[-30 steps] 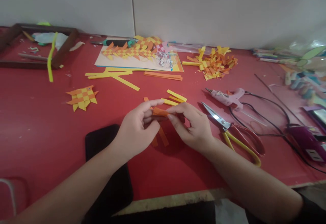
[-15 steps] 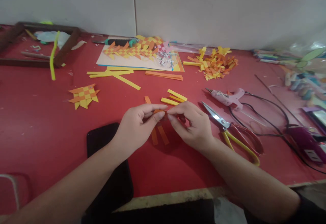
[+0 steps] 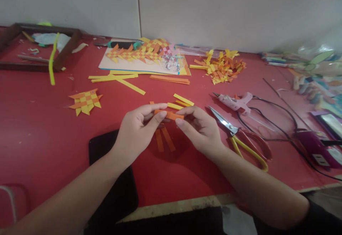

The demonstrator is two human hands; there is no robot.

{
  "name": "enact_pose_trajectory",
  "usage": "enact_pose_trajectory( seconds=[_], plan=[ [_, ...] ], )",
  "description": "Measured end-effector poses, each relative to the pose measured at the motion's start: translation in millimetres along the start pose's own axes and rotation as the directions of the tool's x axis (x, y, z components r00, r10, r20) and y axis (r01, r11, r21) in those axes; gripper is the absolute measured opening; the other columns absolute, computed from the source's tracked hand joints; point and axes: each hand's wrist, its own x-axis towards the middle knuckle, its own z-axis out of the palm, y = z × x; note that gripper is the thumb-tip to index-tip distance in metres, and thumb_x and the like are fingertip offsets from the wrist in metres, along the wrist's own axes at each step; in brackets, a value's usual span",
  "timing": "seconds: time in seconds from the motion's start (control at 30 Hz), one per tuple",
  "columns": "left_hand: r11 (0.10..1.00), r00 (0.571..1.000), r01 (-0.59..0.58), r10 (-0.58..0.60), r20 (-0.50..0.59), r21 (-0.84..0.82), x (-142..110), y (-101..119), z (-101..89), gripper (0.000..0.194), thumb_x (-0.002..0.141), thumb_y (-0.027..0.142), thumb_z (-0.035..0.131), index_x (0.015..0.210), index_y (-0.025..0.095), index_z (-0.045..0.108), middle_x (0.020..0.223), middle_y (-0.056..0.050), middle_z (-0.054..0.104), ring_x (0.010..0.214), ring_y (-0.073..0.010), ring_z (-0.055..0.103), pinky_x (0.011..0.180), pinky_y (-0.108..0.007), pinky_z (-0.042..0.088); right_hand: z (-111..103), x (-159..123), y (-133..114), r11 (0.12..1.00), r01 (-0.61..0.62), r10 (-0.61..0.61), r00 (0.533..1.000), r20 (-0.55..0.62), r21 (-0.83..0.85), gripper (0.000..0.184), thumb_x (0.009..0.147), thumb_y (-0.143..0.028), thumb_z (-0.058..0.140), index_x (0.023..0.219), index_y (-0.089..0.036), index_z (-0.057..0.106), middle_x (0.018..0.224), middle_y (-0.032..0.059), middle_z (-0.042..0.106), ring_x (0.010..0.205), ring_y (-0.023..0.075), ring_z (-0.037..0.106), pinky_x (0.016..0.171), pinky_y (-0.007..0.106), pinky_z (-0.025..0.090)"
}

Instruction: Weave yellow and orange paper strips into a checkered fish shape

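Observation:
Between my two hands an orange paper strip point(image 3: 171, 115) is stretched roughly level above the red table. My left hand point(image 3: 141, 124) pinches its left end between thumb and fingers. Its right end is pinched by my right hand point(image 3: 201, 128). Below the hands, more orange strips point(image 3: 167, 139) lie on the table, partly hidden by the fingers. Just behind my hands rest several short yellow strips point(image 3: 184, 99). A woven yellow and orange paper fish point(image 3: 86, 101) lies to the left.
Scissors point(image 3: 227, 124) and a pink glue gun point(image 3: 236, 103) with its cord lie to the right. A black phone-like slab point(image 3: 117, 178) is under my left forearm. Paper scraps point(image 3: 224, 67), long yellow strips point(image 3: 117, 78) and a brown frame point(image 3: 77, 37) sit further back.
My hands have moved slightly apart, and more of the orange strip now shows between them. The view has shifted a little to the right.

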Motion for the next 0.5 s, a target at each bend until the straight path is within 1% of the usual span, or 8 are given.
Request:
enact_pose_trajectory(
  seconds=[0.07,0.17,0.27,0.37,0.5],
  plan=[
    [1.000,1.000,-0.010,0.010,-0.003,0.025,-0.1,0.8,-0.1,0.034,0.089,0.042,0.070,0.115,0.020,0.072,0.104,-0.006,0.078,0.093,-0.0201,0.076,0.081,-0.025,0.062,0.3,1.4,-2.8,0.996,-0.052,0.053,0.998,-0.016,0.067,0.006,0.088,-0.026,0.065,0.089,-0.022,0.062,0.074,-0.0016,0.065,0.063,0.0099,0.061,0.057,0.023,0.052],
    [0.999,1.000,-0.025,0.025,-0.010,0.037,0.0,0.7,-0.2,0.031,0.088,0.040,0.071,0.112,0.019,0.072,0.100,-0.006,0.079,0.090,-0.0201,0.076,0.079,-0.025,0.062,-0.3,2.8,-5.9,0.988,-0.092,0.095,0.995,-0.022,0.122,0.011,0.087,-0.028,0.066,0.083,-0.021,0.060,0.069,-0.0026,0.062,0.061,0.0093,0.059,0.057,0.022,0.051],
    [0.999,0.999,-0.042,0.042,0.005,0.011,0.0,-0.2,0.4,0.030,0.089,0.039,0.071,0.112,0.020,0.071,0.096,-0.005,0.079,0.089,-0.0197,0.076,0.080,-0.025,0.062,-1.1,2.8,-6.5,0.987,-0.104,0.106,0.994,-0.009,0.124,0.015,0.088,-0.030,0.065,0.079,-0.020,0.060,0.066,-0.0024,0.062,0.060,0.0096,0.058,0.057,0.023,0.050],
    [0.998,0.998,-0.052,0.053,0.018,-0.021,-0.6,-0.4,1.1,0.029,0.090,0.038,0.070,0.114,0.021,0.070,0.097,-0.004,0.079,0.088,-0.0181,0.076,0.080,-0.025,0.062,-0.9,2.0,-5.9,0.987,-0.107,0.110,0.994,-0.020,0.120,0.014,0.087,-0.028,0.066,0.078,-0.020,0.059,0.066,-0.0024,0.062,0.059,0.0095,0.058,0.056,0.023,0.049],
    [0.998,0.999,-0.053,0.053,-0.011,-0.017,-1.3,1.1,1.1,0.024,0.090,0.038,0.070,0.107,0.021,0.071,0.094,-0.004,0.078,0.084,-0.0170,0.076,0.078,-0.024,0.062,0.2,1.6,-5.5,0.986,-0.113,0.120,0.992,-0.051,0.122,0.012,0.086,-0.027,0.068,0.081,-0.020,0.058,0.067,-0.0024,0.063,0.058,0.0099,0.059,0.056,0.023,0.050]
  ],
)
